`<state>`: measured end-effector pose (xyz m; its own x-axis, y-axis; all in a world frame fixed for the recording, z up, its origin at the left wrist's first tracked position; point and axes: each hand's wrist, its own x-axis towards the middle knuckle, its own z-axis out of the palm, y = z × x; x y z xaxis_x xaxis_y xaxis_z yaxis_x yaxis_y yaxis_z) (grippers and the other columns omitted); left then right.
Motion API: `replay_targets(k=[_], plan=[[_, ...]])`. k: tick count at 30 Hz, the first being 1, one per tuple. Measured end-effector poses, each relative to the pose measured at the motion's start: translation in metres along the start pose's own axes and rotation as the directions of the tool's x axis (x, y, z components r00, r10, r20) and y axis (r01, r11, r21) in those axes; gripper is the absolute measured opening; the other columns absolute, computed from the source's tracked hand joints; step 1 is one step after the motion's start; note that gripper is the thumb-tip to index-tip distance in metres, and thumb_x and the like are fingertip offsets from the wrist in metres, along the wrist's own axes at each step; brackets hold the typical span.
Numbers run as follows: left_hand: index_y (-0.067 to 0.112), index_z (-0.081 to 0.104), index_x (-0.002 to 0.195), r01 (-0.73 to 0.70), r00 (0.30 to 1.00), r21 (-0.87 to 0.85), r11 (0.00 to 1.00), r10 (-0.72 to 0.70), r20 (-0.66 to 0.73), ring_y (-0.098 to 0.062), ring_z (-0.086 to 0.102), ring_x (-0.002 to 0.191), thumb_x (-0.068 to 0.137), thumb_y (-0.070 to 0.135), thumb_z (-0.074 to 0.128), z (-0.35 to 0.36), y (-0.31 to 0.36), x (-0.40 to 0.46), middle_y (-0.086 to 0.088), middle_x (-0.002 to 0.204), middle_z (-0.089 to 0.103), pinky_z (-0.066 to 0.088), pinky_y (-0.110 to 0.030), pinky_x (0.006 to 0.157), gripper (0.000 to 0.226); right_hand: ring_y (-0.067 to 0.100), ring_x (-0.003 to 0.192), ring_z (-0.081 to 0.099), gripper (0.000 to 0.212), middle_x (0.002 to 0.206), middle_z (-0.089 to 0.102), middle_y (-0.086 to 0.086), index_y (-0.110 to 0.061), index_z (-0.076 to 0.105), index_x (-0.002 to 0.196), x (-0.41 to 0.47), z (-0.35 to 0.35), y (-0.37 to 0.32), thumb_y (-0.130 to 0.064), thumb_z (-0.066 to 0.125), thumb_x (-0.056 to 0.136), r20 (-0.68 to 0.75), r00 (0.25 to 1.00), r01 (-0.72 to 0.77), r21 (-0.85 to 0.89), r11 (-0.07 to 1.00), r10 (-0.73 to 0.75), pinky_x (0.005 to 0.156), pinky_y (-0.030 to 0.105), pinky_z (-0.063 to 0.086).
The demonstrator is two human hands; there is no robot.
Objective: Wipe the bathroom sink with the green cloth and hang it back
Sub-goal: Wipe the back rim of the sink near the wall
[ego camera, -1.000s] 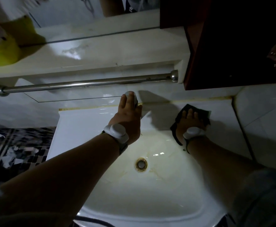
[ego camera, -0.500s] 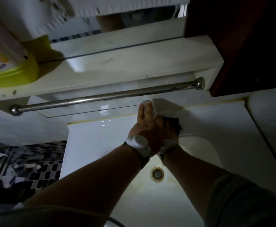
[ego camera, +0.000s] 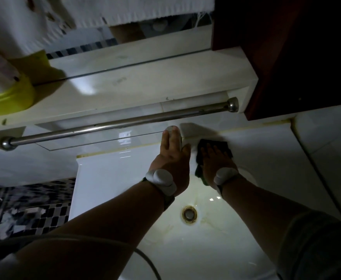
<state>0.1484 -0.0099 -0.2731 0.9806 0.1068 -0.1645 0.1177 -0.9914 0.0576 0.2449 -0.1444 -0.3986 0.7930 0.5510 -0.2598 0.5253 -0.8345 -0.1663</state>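
Observation:
The white sink (ego camera: pixel 185 251) fills the lower middle, with a brass-ringed drain (ego camera: pixel 189 213) in its bowl. My right hand (ego camera: pixel 216 160) presses flat on the dark green cloth (ego camera: pixel 225 145) at the sink's back ledge, just right of the tap. The cloth's lower edge hangs over the bowl's rim. My left hand (ego camera: pixel 171 158) lies over the pale tap (ego camera: pixel 173 129) at the back centre, fingers wrapped along it. Both wrists wear white bands.
A steel towel bar (ego camera: pixel 115 126) runs under a white shelf (ego camera: pixel 145 83) above the sink. A yellow container (ego camera: pixel 10 96) stands at the shelf's left end. A dark red cabinet (ego camera: pixel 297 57) overhangs the right. Mosaic floor tiles (ego camera: pixel 24 211) show at lower left.
My right hand slid the cloth left along the back ledge to the tap, then a little way back right. My left hand stayed on the tap. The view tilted upward.

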Motion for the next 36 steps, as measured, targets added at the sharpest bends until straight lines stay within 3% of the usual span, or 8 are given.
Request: replay_targets(k=[5,10,16,21,23,26,32,36], plan=[[0.025,0.012,0.156,0.013,1.0,0.048,0.999,-0.014,0.014,-0.043,-0.023,0.145,0.098,0.02,0.045,-0.001,0.004,-0.001,-0.016,0.16,-0.024,0.03,-0.046,0.115,0.067,0.025,0.15,0.001,0.067,0.164,-0.003,0.002,-0.019,-0.001,0.155,-0.009,-0.009,0.07,-0.044,0.027,0.1,0.097,0.982,-0.157,-0.027,0.987,0.159,0.122,0.045,0.004],[0.024,0.012,0.156,0.013,0.999,0.07,0.997,-0.015,0.033,-0.043,-0.024,0.145,0.096,0.028,0.052,-0.005,0.004,-0.001,-0.016,0.16,-0.024,0.027,-0.047,0.117,0.072,0.025,0.15,-0.004,0.06,0.163,-0.009,0.002,-0.021,-0.005,0.155,-0.024,-0.013,0.135,-0.04,0.015,0.102,0.125,0.929,-0.348,-0.029,0.937,0.349,0.121,0.047,0.004],[0.023,0.015,0.155,0.017,0.999,0.061,0.998,-0.019,0.031,-0.043,-0.023,0.146,0.094,0.029,0.055,-0.009,0.007,-0.002,-0.016,0.161,-0.023,0.032,-0.047,0.116,0.073,0.039,0.148,0.0,0.076,0.162,-0.004,0.016,-0.009,-0.004,0.155,-0.021,-0.015,0.102,-0.053,0.024,0.099,0.13,0.86,-0.49,-0.06,0.87,0.494,0.118,0.059,0.005],[0.027,0.015,0.155,0.038,0.999,0.019,0.999,-0.038,0.007,-0.038,-0.024,0.147,0.093,0.026,0.059,-0.007,0.007,-0.002,-0.009,0.162,-0.024,0.034,-0.044,0.113,0.076,0.042,0.144,0.015,0.088,0.159,0.019,0.019,-0.007,0.01,0.154,-0.012,-0.019,0.01,-0.056,0.043,0.089,-0.035,0.965,-0.259,0.014,0.966,0.259,0.114,0.062,0.001],[0.028,0.011,0.155,0.044,0.999,0.011,0.999,-0.044,0.003,-0.036,-0.024,0.146,0.094,0.024,0.058,-0.004,0.006,-0.002,-0.007,0.162,-0.024,0.03,-0.045,0.116,0.077,0.042,0.145,0.015,0.091,0.159,0.021,0.018,-0.009,0.011,0.154,-0.008,-0.012,-0.025,-0.058,0.047,0.087,-0.008,0.989,-0.146,0.026,0.989,0.146,0.116,0.063,0.004],[0.024,0.009,0.157,0.03,0.999,0.025,0.999,-0.029,-0.036,-0.037,-0.018,0.148,0.093,0.027,0.057,-0.002,0.007,-0.001,-0.007,0.163,-0.016,0.035,-0.048,0.115,0.08,0.033,0.147,0.013,0.072,0.161,0.017,0.008,-0.015,0.015,0.154,-0.006,-0.004,-0.055,-0.045,0.04,0.094,0.029,1.0,-0.001,0.062,0.998,0.0,0.118,0.057,0.008],[0.028,0.013,0.155,0.109,0.993,-0.005,0.994,-0.109,-0.036,-0.032,-0.02,0.149,0.088,0.015,0.06,-0.004,0.013,0.0,0.0,0.163,-0.02,0.043,-0.039,0.109,0.083,0.026,0.15,0.006,0.064,0.164,0.007,0.0,-0.024,0.009,0.155,-0.001,-0.003,-0.013,-0.04,0.035,0.098,0.069,0.987,0.142,0.054,0.988,-0.146,0.12,0.052,0.011],[0.027,0.009,0.156,0.155,0.988,-0.025,0.988,-0.155,0.003,-0.03,-0.022,0.149,0.091,0.014,0.053,-0.006,0.017,0.001,0.001,0.162,-0.025,0.041,-0.038,0.108,0.08,0.027,0.15,0.009,0.079,0.163,0.007,0.003,-0.021,0.004,0.156,-0.006,-0.011,0.049,-0.052,0.041,0.093,0.094,0.995,0.046,0.003,0.999,-0.046,0.119,0.051,0.013]])
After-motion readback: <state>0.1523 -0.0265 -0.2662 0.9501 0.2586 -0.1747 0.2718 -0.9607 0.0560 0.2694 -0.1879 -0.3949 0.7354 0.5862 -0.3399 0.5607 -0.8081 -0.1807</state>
